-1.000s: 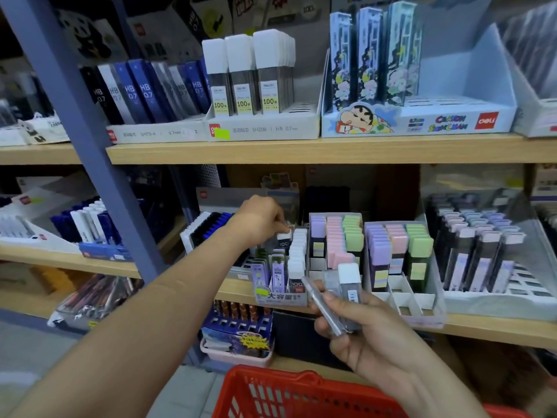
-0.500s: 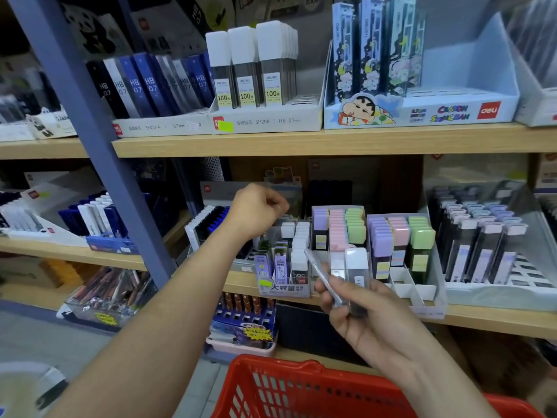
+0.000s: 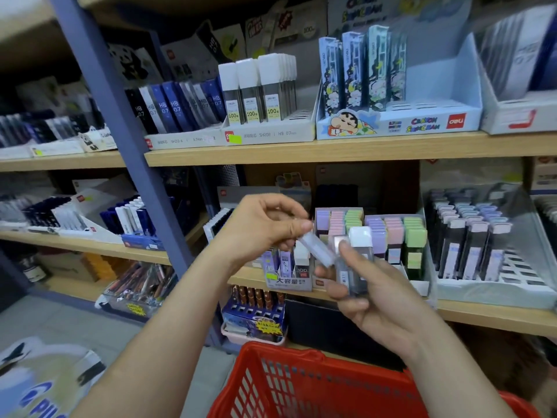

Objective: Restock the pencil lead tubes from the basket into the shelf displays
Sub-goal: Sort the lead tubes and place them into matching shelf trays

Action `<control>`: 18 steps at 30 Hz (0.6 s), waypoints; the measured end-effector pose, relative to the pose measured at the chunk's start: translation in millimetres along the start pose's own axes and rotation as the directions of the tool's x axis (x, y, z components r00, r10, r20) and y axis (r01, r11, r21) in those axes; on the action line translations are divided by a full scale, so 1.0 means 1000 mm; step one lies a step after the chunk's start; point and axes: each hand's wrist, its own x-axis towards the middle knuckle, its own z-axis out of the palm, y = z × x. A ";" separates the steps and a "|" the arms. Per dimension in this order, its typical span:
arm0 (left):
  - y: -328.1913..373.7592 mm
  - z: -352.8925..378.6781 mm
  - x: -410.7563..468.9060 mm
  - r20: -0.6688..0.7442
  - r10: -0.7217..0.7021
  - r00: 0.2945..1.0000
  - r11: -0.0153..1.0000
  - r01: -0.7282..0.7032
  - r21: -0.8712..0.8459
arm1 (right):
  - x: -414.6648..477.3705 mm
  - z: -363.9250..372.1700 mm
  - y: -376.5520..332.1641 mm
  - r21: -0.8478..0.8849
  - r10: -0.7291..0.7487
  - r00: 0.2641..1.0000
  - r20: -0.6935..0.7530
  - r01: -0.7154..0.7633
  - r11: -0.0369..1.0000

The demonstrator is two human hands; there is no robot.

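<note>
My right hand (image 3: 366,294) holds a few clear pencil lead tubes upright, one with a white cap (image 3: 359,236), in front of the middle shelf. My left hand (image 3: 263,227) pinches the top end of a slim clear tube (image 3: 316,250) that slants out of that bunch. Just behind the hands stands a small display box (image 3: 287,280) with a yellow price sticker, holding purple and white-capped tubes. A red plastic basket (image 3: 301,384) sits below my arms; its contents are hidden.
Pastel-capped tube displays (image 3: 391,233) stand behind my right hand, grey tubes in a clear tray (image 3: 482,251) to the right. The upper shelf (image 3: 301,152) carries white-capped "100" tubes, blue HB 0.7 tubes and a cartoon display box. A blue shelf post (image 3: 120,140) rises at left.
My left hand left the small display box and came across to my right hand, taking hold of the slanting tube. The view shifted slightly downward.
</note>
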 end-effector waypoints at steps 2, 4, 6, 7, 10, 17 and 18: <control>0.008 0.006 0.000 -0.030 0.004 1.000 0.998 -0.002 0.061 | -0.001 -0.004 -0.006 -0.150 -0.019 0.999 0.031 0.024 0.988; 0.015 0.011 0.002 -0.017 -0.019 1.000 0.997 0.020 0.079 | 0.000 -0.007 -0.010 -0.209 -0.043 0.999 0.028 0.048 0.977; 0.025 0.013 0.008 0.074 -0.079 0.994 0.997 0.077 0.028 | 0.003 -0.010 -0.016 -0.172 -0.046 0.999 0.024 0.050 0.984; 0.029 0.013 0.012 0.120 -0.113 0.986 0.993 0.114 -0.002 | 0.005 -0.011 -0.019 -0.138 -0.029 0.999 0.038 0.034 0.990; 0.039 0.012 0.020 0.114 -0.196 0.974 0.980 0.200 -0.020 | 0.008 -0.010 -0.025 -0.034 0.048 0.992 0.120 -0.044 0.998; 0.009 -0.022 0.033 -0.342 -0.088 0.936 0.987 0.128 0.097 | 0.018 -0.012 -0.023 -0.048 0.010 1.000 0.023 -0.009 0.999; -0.001 -0.029 0.034 -0.408 -0.052 0.911 0.983 0.120 0.142 | 0.018 -0.013 -0.022 -0.040 0.003 1.000 0.008 -0.003 0.999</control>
